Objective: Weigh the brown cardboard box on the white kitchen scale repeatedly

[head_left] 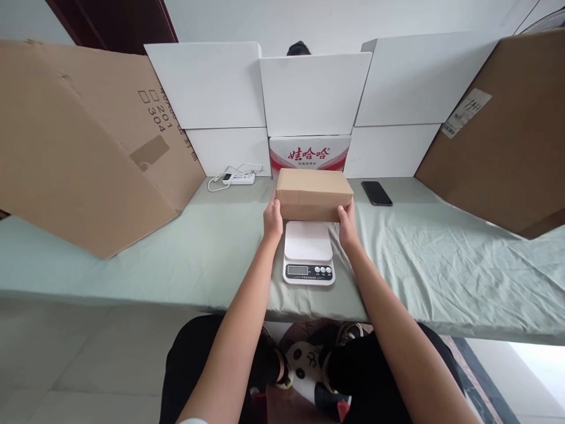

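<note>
Both forearms extend forward, converging on the cardboard box (313,194). The left hand (273,219) clamps its left end and the right hand (348,222) its right end. The box sits just behind the scale (308,252) on the surface (176,259).

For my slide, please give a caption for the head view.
Both hands, left hand and right hand, grip a cardboard box behind a white kitchen scale.

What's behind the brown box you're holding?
Behind the brown box stands a white carton with red lettering, under stacked white boxes. Its lower part and the cloth there are hidden.
</note>
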The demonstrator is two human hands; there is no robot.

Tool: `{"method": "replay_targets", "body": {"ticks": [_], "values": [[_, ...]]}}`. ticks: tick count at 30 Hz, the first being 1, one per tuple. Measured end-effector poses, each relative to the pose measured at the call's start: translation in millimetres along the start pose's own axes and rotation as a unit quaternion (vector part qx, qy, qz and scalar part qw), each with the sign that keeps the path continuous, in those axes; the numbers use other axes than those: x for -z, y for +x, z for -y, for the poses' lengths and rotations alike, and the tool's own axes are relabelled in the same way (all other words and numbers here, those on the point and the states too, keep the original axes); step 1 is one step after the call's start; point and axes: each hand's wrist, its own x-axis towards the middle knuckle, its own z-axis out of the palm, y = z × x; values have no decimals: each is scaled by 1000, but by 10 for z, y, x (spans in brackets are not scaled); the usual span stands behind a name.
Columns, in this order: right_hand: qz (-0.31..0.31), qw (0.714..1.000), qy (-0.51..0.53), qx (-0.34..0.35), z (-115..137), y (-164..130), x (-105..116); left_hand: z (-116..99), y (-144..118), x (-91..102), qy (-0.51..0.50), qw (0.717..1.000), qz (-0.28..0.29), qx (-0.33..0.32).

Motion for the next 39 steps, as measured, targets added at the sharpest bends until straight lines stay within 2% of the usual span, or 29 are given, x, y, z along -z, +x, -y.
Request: {"method": "replay_targets", "body": {"ticks": [6,11,16,20,30,39], "values": [[9,999,12,32,372,-207,143,-360,-274,115,-4,999,20,-43],[35,999,7,16,492,-629,293,-530,-635,311,13,997,63,-49],[29,1000,-8,8,555,-1052,352,-565,-1120,542,24,997,68,-35],[44,998,-36,28,559,-1195,374,-469,-1362,650,26,998,60,-20],[51,997,-48,24,425,-1121,414,-352,-1244,545,30,995,91,-27],[54,998,-27,2,484,-1063,382,-295,-1212,549,42,995,88,-34]]}}
